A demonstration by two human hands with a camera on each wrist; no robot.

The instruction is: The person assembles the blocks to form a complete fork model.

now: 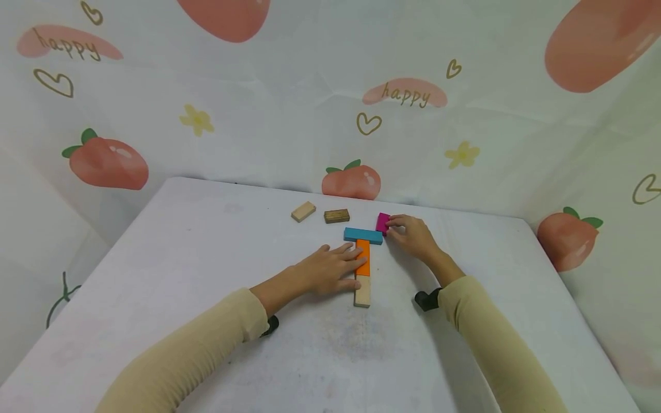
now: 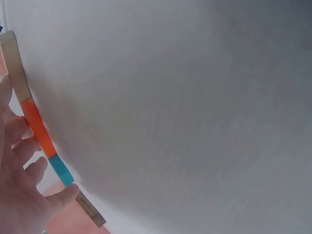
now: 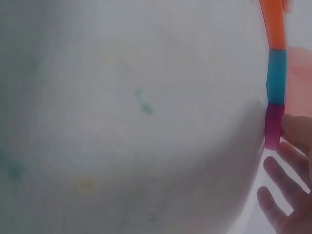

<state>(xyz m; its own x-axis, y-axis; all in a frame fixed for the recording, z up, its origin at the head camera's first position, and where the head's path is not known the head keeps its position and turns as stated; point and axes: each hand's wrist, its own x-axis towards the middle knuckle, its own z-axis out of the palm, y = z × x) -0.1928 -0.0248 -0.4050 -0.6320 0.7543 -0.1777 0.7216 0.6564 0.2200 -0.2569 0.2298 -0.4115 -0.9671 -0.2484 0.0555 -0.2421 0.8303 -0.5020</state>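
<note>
Spread fingers of my left hand (image 1: 330, 269) rest on an orange wooden block (image 1: 363, 258), with the thumb at the plain wooden block (image 1: 362, 292) below it. These two blocks lie end to end in a line. Across the top of the line sits a teal block (image 1: 363, 235). At the teal block's right end stands a magenta block (image 1: 382, 222), which my right hand (image 1: 413, 235) pinches with its bent thumb and forefinger. In the right wrist view the magenta block (image 3: 274, 126) meets the teal block (image 3: 277, 75), while the other fingers of that hand stay spread apart.
Behind the teal block lie a plain wooden block (image 1: 303, 211) and a darker brown one (image 1: 337, 215). The white table (image 1: 196, 241) ends at the back against a patterned cloth (image 1: 289, 103). Dark wrist-camera parts (image 1: 427, 300) show at my sleeves.
</note>
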